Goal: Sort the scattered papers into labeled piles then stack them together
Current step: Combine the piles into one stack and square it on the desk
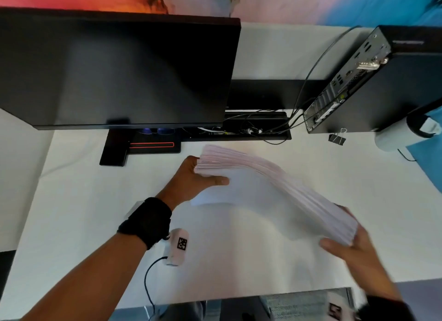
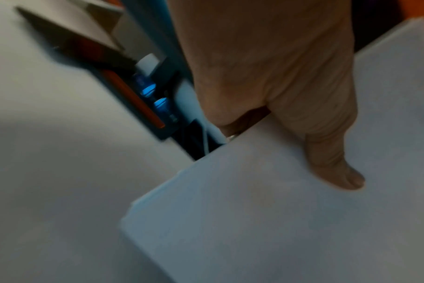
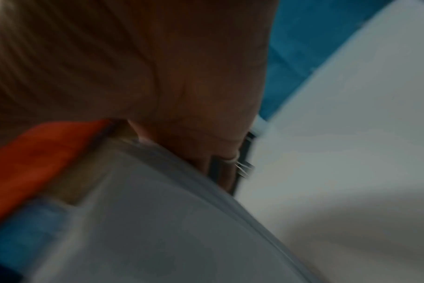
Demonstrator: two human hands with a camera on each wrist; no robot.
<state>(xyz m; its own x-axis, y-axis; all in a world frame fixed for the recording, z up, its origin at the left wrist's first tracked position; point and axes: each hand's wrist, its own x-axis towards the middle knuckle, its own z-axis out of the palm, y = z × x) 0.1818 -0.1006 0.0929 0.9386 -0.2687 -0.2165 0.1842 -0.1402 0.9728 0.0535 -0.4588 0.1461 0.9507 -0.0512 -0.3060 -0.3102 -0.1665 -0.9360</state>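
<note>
Gripping opposite ends, the left hand [image 1: 191,177] and right hand [image 1: 351,246] each pinch the thick, sagging stack of white paper sheets [image 1: 263,184] above the white desk [image 1: 71,201], probably so the sheets stay gathered for squaring.

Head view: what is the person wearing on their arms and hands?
Left forearm bare, with a black wrist strap carrying a white camera pod that bears a square black-and-white code and trails a black cable. Right wrist band is dark and blurred. Both hands are bare.
</note>
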